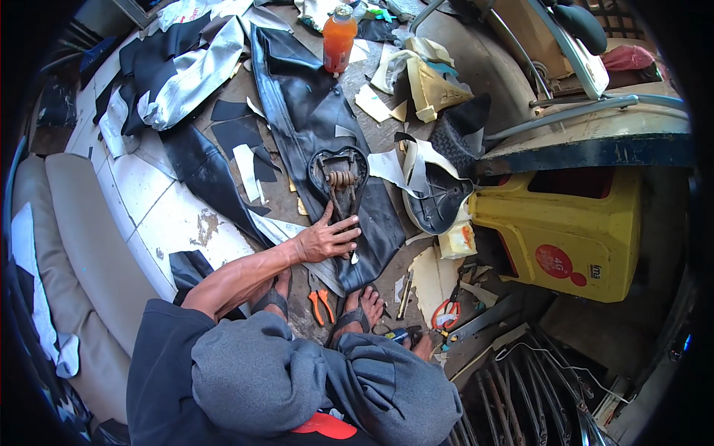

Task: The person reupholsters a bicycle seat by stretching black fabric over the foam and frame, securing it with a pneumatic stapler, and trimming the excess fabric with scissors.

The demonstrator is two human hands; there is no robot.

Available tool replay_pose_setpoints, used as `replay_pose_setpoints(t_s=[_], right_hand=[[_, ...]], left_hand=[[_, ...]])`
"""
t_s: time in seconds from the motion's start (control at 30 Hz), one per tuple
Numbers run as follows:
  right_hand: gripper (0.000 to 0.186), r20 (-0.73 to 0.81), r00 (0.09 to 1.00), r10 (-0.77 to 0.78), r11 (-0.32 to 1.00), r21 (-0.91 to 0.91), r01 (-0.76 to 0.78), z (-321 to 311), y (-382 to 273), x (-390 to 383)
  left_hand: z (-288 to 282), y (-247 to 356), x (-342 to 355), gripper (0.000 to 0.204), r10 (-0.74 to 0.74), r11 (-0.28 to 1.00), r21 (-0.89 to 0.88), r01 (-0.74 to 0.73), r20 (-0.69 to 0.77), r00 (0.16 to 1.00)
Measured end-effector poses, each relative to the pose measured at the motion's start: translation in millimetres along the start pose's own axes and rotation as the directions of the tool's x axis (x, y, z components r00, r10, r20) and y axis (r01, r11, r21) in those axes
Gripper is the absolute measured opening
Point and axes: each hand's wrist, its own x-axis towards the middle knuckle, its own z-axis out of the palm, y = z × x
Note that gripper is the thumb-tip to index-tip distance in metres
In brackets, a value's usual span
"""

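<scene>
My left hand lies with fingers spread on the narrow end of a black saddle base with a rusty spring, which rests on black vinyl. Low at my right, partly hidden by my knee, my right hand is closed on a blue-and-black tool. Orange-handled pliers lie between my sandaled feet, and red-handled scissors sit farther right beside a slim cutter. A second saddle shell lies right of the vinyl, among pale scraps.
An orange bottle stands at the back, near foam pieces. A yellow plastic box and metal frames occupy the right, with bundled rods below. Grey padded cushions are at the left, and black and silver offcuts cover the upper left.
</scene>
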Motion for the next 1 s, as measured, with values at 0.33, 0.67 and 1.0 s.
replay_pose_setpoints(t_s=[0.33,0.67,1.0], right_hand=[[0.049,0.297,0.953,0.059,0.998,-0.006,-0.06,-3,-92,28],[0.054,0.388,0.921,0.025,0.998,-0.065,0.0,-62,-105,50],[0.045,0.497,0.863,0.092,0.956,-0.285,0.063,-62,-56,23]], left_hand=[[-1,5,-1,0.024,0.001,1.0,0.015,0.0,-0.062,0.998],[-32,18,15,0.048,-0.265,0.936,-0.199,0.291,0.144,0.953],[-77,17,54,0.053,-0.384,0.922,0.109,0.371,0.143,0.912]])
